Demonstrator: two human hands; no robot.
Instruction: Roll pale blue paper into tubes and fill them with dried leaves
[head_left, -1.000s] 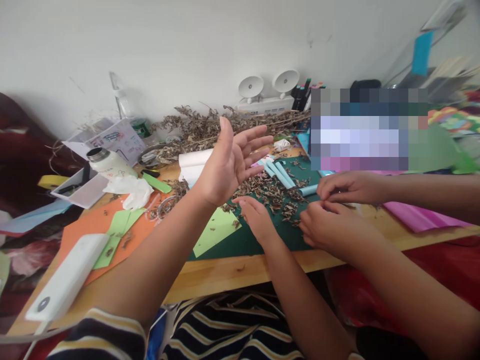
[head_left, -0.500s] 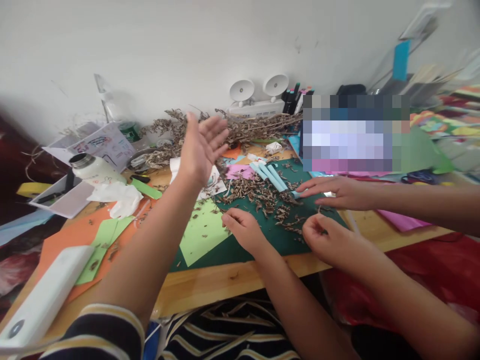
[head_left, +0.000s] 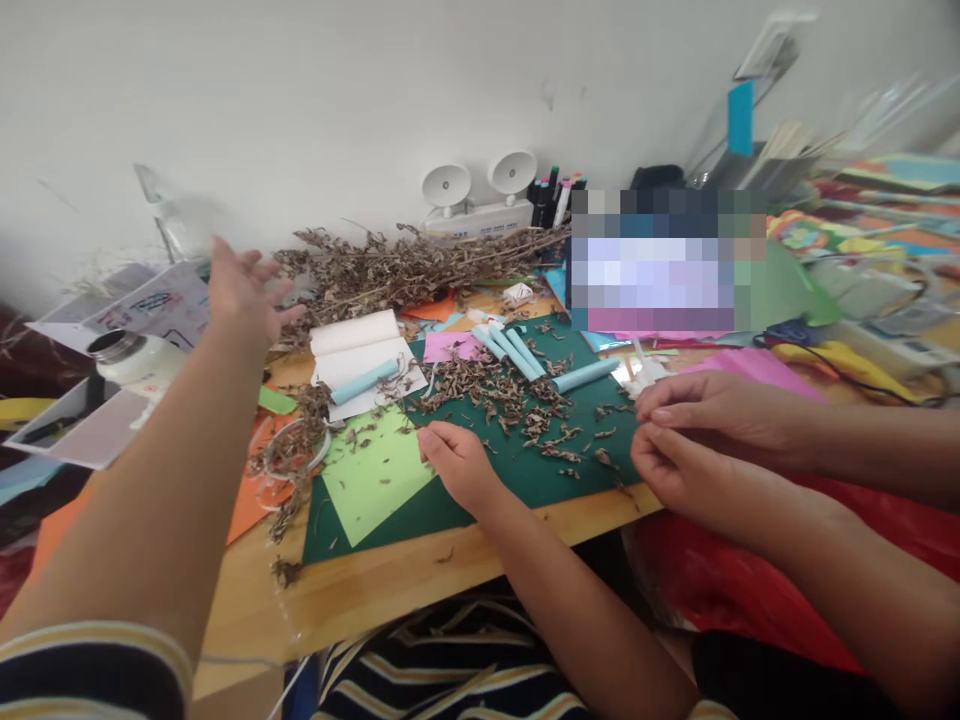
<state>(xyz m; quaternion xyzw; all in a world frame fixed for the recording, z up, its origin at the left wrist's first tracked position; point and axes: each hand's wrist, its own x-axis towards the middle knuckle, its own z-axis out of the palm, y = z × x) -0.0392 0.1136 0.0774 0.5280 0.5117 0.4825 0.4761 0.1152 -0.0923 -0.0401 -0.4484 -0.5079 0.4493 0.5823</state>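
Observation:
My left hand (head_left: 247, 295), palm up with fingers spread, is raised at the left by the near end of a bundle of dried plant stems (head_left: 405, 268). Nothing lies in it. My right hand (head_left: 461, 465) is closed in a pinch over the corner of a lime-green paper sheet (head_left: 379, 480); what it pinches is too small to make out. Crumbled dried leaves (head_left: 487, 388) are scattered over a green cutting mat (head_left: 592, 445). Light-blue paper rolls (head_left: 517, 352) lie among them, and another blue roll (head_left: 365, 382) rests on white paper (head_left: 360, 335).
A co-worker's two hands (head_left: 697, 440) meet at the mat's right edge. An open bottle (head_left: 131, 360) and a white box (head_left: 67, 440) stand left. A clear tape ring (head_left: 322, 450) lies near orange paper (head_left: 255, 500). Behind are an emergency lamp (head_left: 480, 215) and markers (head_left: 555, 200).
My left hand has moved left, away from the middle of the table. My right hand stays pinched near the green paper. The co-worker's far hand has drawn back from the blue rolls to the other hand.

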